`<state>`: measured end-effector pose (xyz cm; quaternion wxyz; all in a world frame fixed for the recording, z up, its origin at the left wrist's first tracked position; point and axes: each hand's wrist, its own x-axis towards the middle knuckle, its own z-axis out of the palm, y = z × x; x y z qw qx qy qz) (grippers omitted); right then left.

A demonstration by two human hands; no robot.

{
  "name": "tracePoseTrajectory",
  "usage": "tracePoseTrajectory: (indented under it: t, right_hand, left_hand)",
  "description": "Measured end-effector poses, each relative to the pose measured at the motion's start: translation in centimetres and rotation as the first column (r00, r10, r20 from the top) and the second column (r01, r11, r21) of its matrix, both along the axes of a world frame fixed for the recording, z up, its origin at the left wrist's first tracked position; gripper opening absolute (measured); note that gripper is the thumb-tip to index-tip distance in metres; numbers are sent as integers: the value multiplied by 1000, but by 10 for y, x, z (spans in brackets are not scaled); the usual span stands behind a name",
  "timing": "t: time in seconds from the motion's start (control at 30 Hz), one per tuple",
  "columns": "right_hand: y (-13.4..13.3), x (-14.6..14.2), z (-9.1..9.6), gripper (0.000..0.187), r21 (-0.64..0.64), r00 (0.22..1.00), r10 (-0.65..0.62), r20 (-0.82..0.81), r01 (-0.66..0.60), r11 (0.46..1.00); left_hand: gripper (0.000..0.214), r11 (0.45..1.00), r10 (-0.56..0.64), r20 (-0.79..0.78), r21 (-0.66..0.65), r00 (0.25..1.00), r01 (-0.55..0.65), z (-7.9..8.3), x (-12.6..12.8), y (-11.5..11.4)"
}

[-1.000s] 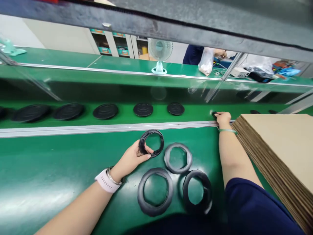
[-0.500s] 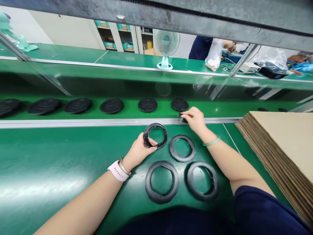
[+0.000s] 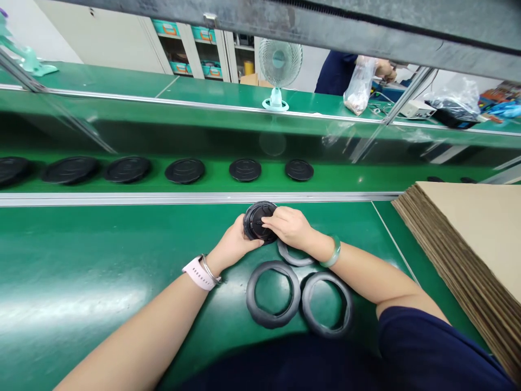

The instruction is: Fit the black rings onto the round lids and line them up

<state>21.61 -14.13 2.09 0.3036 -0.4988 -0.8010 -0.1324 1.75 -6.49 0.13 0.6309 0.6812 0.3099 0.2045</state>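
Note:
My left hand (image 3: 234, 244) grips the near left edge of a black ring (image 3: 253, 217) on the green bench. My right hand (image 3: 288, 225) presses a black round disc (image 3: 258, 224) down into that ring, fingers curled over its right side. Three more black rings lie loose close by: one (image 3: 291, 258) partly under my right wrist, one (image 3: 272, 293) below it and one (image 3: 328, 309) to its right.
A row of black discs (image 3: 185, 170) lies on the green conveyor behind a metal rail (image 3: 122, 198). A stack of cardboard sheets (image 3: 468, 244) fills the right side. A small fan (image 3: 279, 68) stands on the far shelf, where another person (image 3: 337, 73) works.
My right hand came back from the conveyor at the right with a black disc and set it onto the ring held by my left hand.

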Motion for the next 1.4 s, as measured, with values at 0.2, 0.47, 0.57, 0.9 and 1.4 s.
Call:
tracePoseTrajectory:
  t: [0.2,0.47,0.57,0.9,1.4]
  right_hand:
    - [0,-1,0,23,-39,996,18,87,-15,999]
    - [0,1,-2,20,-72,995,57,83,-51,996]
    - [2,-2,0,21,-108,999,21,48,-16,994]
    - [0,-2,13,17,-221,995,20,96,2,975]
    - [-1,-10,5,32,-280,983,-74,166,119,953]
  left_hand:
    - [67,999,42,15,-20,999,-42,7,2,-5]
    - [64,999,41,11,14,999,-41,7,2,-5]
    - [61,998,46,-9,37,999,-45,5,1,-6]
    - [53,994,75,-70,89,995,-69,10,3,-11]
    - [58,996,86,-44,27,995,-85,12,4,-12]
